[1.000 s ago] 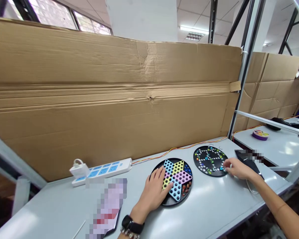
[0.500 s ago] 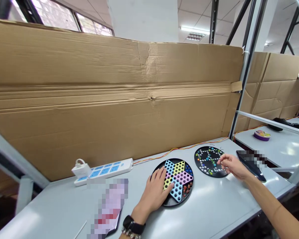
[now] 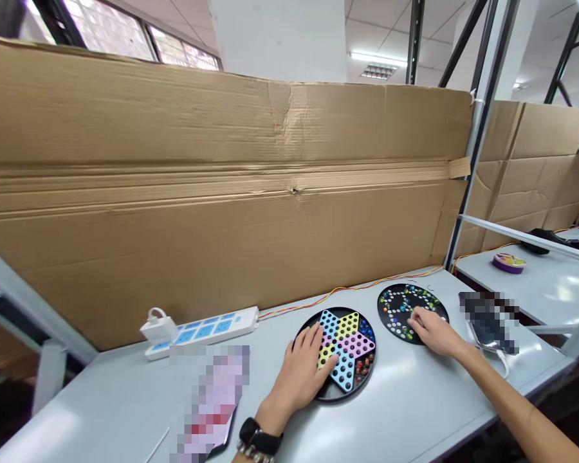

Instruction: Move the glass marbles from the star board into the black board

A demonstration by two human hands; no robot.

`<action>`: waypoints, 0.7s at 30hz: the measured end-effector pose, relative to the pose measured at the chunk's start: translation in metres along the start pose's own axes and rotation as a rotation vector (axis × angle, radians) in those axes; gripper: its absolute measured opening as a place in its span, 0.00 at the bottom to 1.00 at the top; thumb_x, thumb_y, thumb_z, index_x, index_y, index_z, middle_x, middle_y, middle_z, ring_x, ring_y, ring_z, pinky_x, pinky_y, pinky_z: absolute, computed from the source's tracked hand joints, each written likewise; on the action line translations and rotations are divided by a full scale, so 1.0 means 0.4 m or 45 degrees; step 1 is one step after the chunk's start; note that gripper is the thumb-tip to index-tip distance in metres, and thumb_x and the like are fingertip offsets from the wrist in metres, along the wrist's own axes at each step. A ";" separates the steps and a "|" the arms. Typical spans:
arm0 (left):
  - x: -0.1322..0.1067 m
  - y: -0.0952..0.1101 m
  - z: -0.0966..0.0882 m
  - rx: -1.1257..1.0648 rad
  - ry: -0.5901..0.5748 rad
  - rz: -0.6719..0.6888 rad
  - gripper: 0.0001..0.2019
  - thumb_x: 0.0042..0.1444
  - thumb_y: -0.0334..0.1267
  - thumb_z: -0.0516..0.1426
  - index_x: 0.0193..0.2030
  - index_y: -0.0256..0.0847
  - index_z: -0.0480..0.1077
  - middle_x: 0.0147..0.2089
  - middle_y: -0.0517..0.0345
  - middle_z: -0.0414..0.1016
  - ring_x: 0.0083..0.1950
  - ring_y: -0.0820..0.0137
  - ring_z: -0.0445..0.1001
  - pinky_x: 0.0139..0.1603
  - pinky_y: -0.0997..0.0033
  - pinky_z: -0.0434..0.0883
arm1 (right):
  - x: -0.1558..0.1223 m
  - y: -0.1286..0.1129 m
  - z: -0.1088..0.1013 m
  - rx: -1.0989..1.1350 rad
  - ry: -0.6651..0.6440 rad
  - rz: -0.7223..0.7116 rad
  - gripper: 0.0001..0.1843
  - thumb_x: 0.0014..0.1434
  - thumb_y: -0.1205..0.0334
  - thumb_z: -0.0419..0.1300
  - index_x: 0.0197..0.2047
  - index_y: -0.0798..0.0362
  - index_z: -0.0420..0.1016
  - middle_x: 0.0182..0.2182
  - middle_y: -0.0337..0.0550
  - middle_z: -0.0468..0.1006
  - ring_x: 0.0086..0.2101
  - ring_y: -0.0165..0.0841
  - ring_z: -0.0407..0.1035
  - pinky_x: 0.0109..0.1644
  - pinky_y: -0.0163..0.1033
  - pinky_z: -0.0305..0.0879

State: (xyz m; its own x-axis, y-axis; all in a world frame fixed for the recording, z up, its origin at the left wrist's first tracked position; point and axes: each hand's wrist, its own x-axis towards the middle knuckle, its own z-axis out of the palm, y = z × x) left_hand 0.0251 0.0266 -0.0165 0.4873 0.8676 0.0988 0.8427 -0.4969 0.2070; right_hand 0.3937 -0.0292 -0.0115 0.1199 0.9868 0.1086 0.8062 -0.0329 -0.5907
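My left hand (image 3: 302, 371) lies flat with fingers spread on the left side of a round black Chinese checkers board (image 3: 348, 344) that has a coloured star and several marbles. My right hand (image 3: 431, 332) rests over the near right part of a second round black board (image 3: 399, 303) dotted with white holes and coloured marbles; its fingers are curled down onto the board, and what they pinch, if anything, is too small to see. A black watch and bead bracelet sit on my left wrist.
Both boards lie on a grey table (image 3: 405, 399). A white power strip (image 3: 200, 326) with a plug and a thin coloured cable (image 3: 347, 288) run along the tall cardboard wall (image 3: 222, 180). Blurred flat objects lie at the left front (image 3: 212, 399) and right (image 3: 487, 315). A second table (image 3: 535, 283) stands beyond.
My right hand moved leftward from the board's right edge, lifted briefly, and now sits over the board's near part. My left hand has stayed on the star board.
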 end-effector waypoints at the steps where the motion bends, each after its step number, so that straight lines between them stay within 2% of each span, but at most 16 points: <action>1: 0.000 -0.001 0.001 0.004 0.004 0.004 0.38 0.68 0.63 0.45 0.76 0.41 0.56 0.79 0.47 0.56 0.77 0.49 0.56 0.74 0.44 0.58 | 0.017 0.000 -0.001 0.159 0.038 0.052 0.10 0.64 0.53 0.51 0.33 0.48 0.62 0.26 0.37 0.69 0.30 0.34 0.63 0.36 0.38 0.57; 3: -0.001 0.000 -0.001 0.006 0.002 0.007 0.37 0.68 0.62 0.45 0.76 0.42 0.57 0.79 0.47 0.56 0.77 0.49 0.56 0.74 0.44 0.58 | 0.055 -0.001 -0.007 0.602 0.069 0.220 0.10 0.62 0.54 0.50 0.31 0.47 0.59 0.22 0.33 0.62 0.24 0.31 0.56 0.29 0.36 0.52; 5: -0.002 0.004 -0.007 0.001 -0.013 0.000 0.37 0.68 0.62 0.46 0.76 0.42 0.56 0.79 0.47 0.55 0.77 0.49 0.55 0.74 0.45 0.57 | 0.091 0.000 -0.018 1.005 0.029 0.363 0.09 0.59 0.54 0.50 0.30 0.47 0.56 0.22 0.32 0.59 0.21 0.28 0.50 0.24 0.34 0.45; 7: -0.003 0.009 -0.014 -0.008 -0.035 -0.014 0.37 0.68 0.62 0.46 0.76 0.41 0.55 0.79 0.47 0.55 0.77 0.49 0.54 0.75 0.45 0.57 | 0.121 0.003 -0.029 1.252 -0.029 0.386 0.08 0.57 0.53 0.49 0.30 0.46 0.56 0.23 0.33 0.60 0.19 0.27 0.47 0.22 0.34 0.42; 8: -0.004 0.011 -0.017 -0.012 -0.044 -0.018 0.37 0.68 0.62 0.46 0.77 0.41 0.55 0.79 0.47 0.54 0.78 0.49 0.54 0.75 0.45 0.57 | 0.134 0.005 -0.032 1.274 -0.038 0.368 0.09 0.57 0.52 0.49 0.30 0.47 0.57 0.24 0.34 0.62 0.19 0.27 0.47 0.22 0.33 0.42; 11: -0.005 0.012 -0.020 -0.017 -0.056 -0.016 0.38 0.68 0.62 0.45 0.76 0.40 0.56 0.79 0.47 0.54 0.78 0.49 0.54 0.75 0.45 0.57 | 0.165 0.015 -0.026 1.058 0.024 0.343 0.09 0.57 0.52 0.52 0.30 0.48 0.61 0.23 0.34 0.64 0.20 0.28 0.50 0.23 0.33 0.46; 14: -0.006 0.007 -0.013 -0.009 -0.031 0.001 0.38 0.68 0.62 0.45 0.76 0.41 0.56 0.79 0.47 0.54 0.77 0.49 0.55 0.74 0.44 0.57 | 0.182 0.026 -0.008 0.665 0.096 0.278 0.08 0.57 0.57 0.55 0.30 0.50 0.68 0.25 0.38 0.70 0.27 0.32 0.62 0.32 0.35 0.57; 16: -0.007 0.002 -0.006 -0.006 -0.010 0.005 0.38 0.68 0.63 0.45 0.76 0.42 0.56 0.79 0.48 0.55 0.77 0.49 0.55 0.74 0.44 0.58 | 0.184 0.034 0.003 0.311 0.051 0.173 0.07 0.59 0.60 0.56 0.35 0.52 0.73 0.31 0.43 0.76 0.36 0.36 0.68 0.41 0.38 0.61; 18: -0.008 0.000 -0.002 -0.010 -0.009 0.006 0.38 0.68 0.63 0.45 0.76 0.41 0.56 0.79 0.48 0.55 0.77 0.49 0.55 0.74 0.45 0.58 | 0.178 0.042 0.009 -0.059 -0.051 0.085 0.11 0.62 0.62 0.54 0.44 0.53 0.75 0.39 0.47 0.79 0.42 0.39 0.71 0.47 0.40 0.60; 21: -0.009 0.000 -0.001 -0.020 -0.010 0.008 0.38 0.68 0.63 0.46 0.76 0.41 0.56 0.79 0.47 0.55 0.77 0.49 0.55 0.74 0.45 0.58 | 0.167 0.053 0.015 -0.287 -0.155 0.065 0.15 0.66 0.63 0.50 0.52 0.54 0.73 0.48 0.53 0.79 0.47 0.41 0.72 0.49 0.40 0.60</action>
State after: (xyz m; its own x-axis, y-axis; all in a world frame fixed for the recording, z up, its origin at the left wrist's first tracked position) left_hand 0.0231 0.0237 -0.0165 0.4945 0.8642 0.0925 0.8360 -0.5021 0.2213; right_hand 0.4150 0.0369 -0.0216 0.1040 0.9943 -0.0220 0.9113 -0.1042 -0.3984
